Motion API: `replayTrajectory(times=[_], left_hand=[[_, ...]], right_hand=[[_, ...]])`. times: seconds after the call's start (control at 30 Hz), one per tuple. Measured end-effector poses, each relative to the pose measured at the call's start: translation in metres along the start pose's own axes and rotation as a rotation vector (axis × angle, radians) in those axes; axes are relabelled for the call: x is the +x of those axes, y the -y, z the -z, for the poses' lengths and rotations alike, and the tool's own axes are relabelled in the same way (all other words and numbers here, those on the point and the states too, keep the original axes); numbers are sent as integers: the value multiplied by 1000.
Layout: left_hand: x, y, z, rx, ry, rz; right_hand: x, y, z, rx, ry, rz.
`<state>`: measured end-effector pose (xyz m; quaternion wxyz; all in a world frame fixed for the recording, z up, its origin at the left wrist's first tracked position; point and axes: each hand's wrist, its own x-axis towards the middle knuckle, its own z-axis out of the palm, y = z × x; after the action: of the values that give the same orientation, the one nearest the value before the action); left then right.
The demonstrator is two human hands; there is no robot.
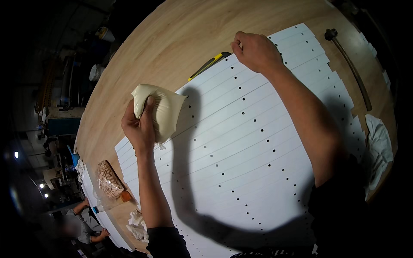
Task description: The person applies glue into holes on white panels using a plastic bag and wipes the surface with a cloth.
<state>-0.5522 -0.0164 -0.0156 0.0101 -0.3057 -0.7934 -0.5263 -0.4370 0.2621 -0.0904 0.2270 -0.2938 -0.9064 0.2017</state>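
A: The left hand [140, 129] is clenched round a soft cream bag [160, 109], thumb pressed into its side, holding it up just over the near-left part of the white strips [241, 146]. That bag looks full and squashy. If the grip tightens, I'd guess whatever is in it could squirt out where it isn't wanted.

B: And the strips lie side by side, edge touching edge, each with a row of small dark holes. A blob landing between two of them could foul the joints or block a hole.

A: The right hand [257, 51] is closed too, fingers pinched at the far edge of the strips. I can't tell what it has between them, if anything.

B: It reaches right across the strips, so the forearm hangs low over them. A drag of the sleeve could push one out of line, since nothing visible holds them down.

A: There's a yellow knife [209, 64] on the counter [172, 38] just beyond the far edge, close to that right hand. A careless sweep could knock it.

B: The hammer [348, 64] at the far right corner lies well apart, less of a worry. The crumpled cloth [378, 150] sits by the right edge, handy for a spill.

A: Also the arms throw a heavy shadow on the strips, so the holes under it are harder to see.
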Motion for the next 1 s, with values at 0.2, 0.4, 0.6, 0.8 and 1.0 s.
replayTrajectory(times=[0.2, 0.4, 0.6, 0.8, 1.0], left_hand=[[0, 5, -5, -18, 6, -11], [-1, 14, -3, 1, -50, -39], [-13, 6, 10, -39, -55, -65], [-21, -7, 13, 65, -15, -40], [-25, -2, 12, 25, 13, -29]], right_hand=[[1, -3, -3, -11, 10, -6], [2, 2, 1, 2, 32, -38], [0, -1, -6, -52, -18, -24], [1, 1, 1, -44, 23, -50], [1, -1, -1, -58, 19, -43]])
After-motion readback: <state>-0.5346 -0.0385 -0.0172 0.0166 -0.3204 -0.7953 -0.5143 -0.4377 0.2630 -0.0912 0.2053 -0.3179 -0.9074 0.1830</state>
